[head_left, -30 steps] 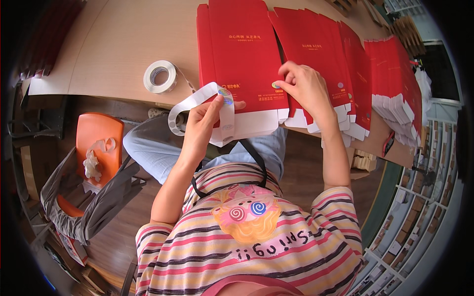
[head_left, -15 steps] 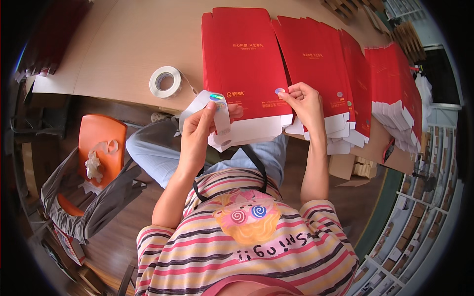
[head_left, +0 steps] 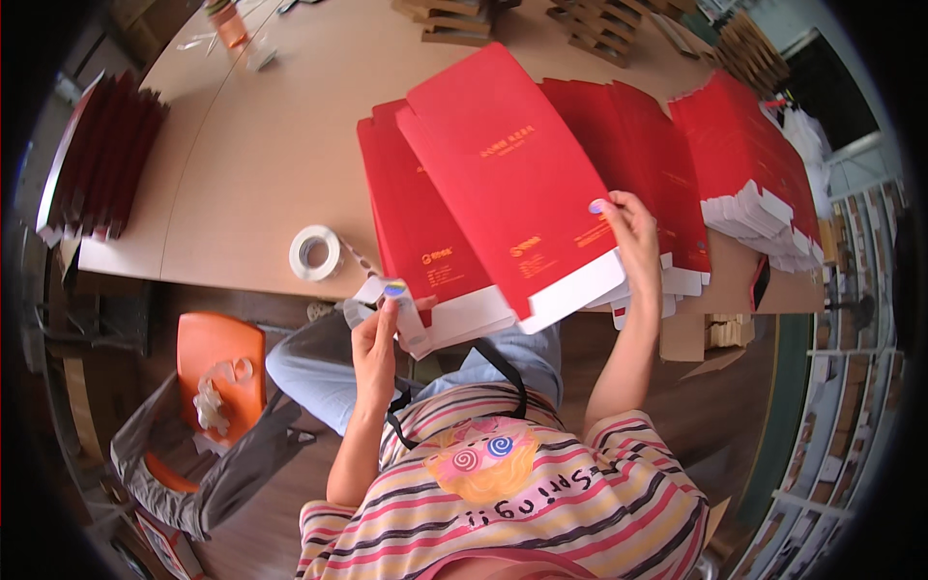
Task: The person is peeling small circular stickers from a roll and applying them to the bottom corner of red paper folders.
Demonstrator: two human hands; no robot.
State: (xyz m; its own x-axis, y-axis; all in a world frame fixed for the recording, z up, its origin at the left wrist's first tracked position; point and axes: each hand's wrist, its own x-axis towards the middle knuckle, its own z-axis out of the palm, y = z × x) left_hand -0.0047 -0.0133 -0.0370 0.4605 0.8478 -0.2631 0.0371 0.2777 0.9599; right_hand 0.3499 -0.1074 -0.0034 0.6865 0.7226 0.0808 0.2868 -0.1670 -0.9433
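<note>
My right hand (head_left: 635, 237) pinches the right edge of a flat red box (head_left: 517, 164) with white flaps, by a small round shiny sticker (head_left: 597, 206) near its lower corner. That box lies tilted, partly over a stack of similar red boxes (head_left: 391, 159). In my left hand (head_left: 375, 338), a strip of backing paper (head_left: 414, 333) is held between thumb and fingers, with a shiny round sticker (head_left: 393, 289) at the thumb tip. The strip leads back toward a white sticker roll (head_left: 316, 253) lying on the table, left of the boxes.
More red boxes lie fanned out on the right (head_left: 730, 135). Dark red boxes (head_left: 106, 159) stand at the table's far left. Brown cardboard pieces (head_left: 445, 19) sit at the back. An orange chair (head_left: 220, 353) with crumpled backing strips stands at my left.
My right hand has moved right, shifting the top box off the stack and tilting it. My left hand has come lower with the sticker strip. The whole view has shifted, showing more of the table.
</note>
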